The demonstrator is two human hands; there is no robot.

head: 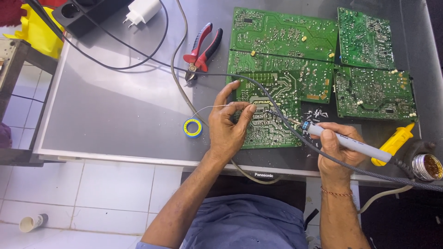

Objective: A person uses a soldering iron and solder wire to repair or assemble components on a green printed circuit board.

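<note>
The table (pixel 115 115) is big, grey and shiny, and it fills most of the view. On its far right part lie green boards (pixel 323 60), flat and close together like puzzle pieces. The nearest board (pixel 270 127) is the one to watch, so every place here is told from it. It lies flat near the front edge of the table, touching the other boards behind it. The left hand (pixel 228 127) rests over the left side of this board. Its thumb and fingers pinch a thin silver wire (pixel 207 108), which bends away to the left, off the board. The right hand (pixel 339 147) is just right of the board, closed tight around a grey iron (pixel 344 142). The iron is tilted, and its thin tip reaches left onto the board, right by the left fingertips. A dark cord (pixel 258 90) runs over the board from behind and leads to the iron. Red pliers (pixel 200 50) lie behind the board and to its left, well apart from the hands. A yellow tool (pixel 394 143) lies right of the board, past the right hand. A small blue and yellow ring (pixel 192 127) sits just left of the board, near the left hand.
</note>
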